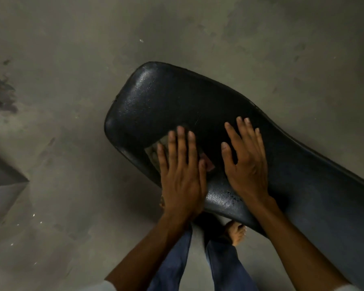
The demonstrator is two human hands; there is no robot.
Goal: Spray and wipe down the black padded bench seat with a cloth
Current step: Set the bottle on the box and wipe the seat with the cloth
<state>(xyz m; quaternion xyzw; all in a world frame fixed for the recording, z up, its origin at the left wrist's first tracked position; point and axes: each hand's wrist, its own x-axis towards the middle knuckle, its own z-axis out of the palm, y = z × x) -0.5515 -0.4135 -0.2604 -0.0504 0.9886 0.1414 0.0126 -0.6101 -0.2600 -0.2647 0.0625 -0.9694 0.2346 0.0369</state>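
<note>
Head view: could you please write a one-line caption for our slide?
Left hand presses a cloth flat on the black padded bench seat; right hand rests beside it.

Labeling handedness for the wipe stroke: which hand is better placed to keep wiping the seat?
Left, probably. The left hand lies flat on the cloth; the right hand rests bare on the bench seat.
</note>
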